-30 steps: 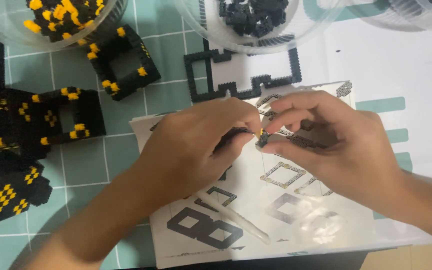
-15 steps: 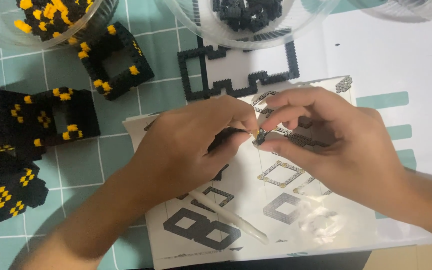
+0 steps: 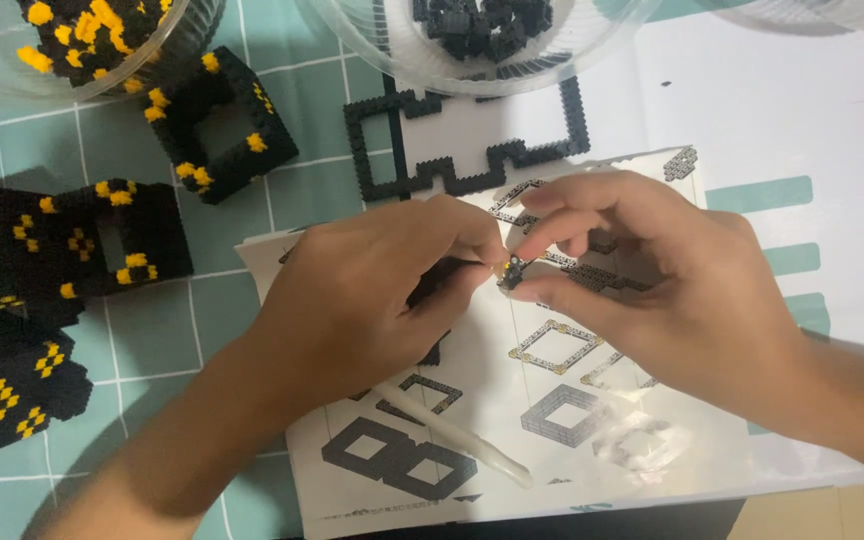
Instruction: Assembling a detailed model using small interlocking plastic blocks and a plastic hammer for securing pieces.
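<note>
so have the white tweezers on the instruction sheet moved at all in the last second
No. The white tweezers lie in the same spot on the instruction sheet, beside the printed black frame.

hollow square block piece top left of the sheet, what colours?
Black with yellow spots, the hollow square piece; head view.

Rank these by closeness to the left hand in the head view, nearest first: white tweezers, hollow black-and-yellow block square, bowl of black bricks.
From the left hand:
1. White tweezers, just below it on the instruction sheet.
2. Hollow black-and-yellow block square, up and left.
3. Bowl of black bricks, top edge, farthest.
</note>
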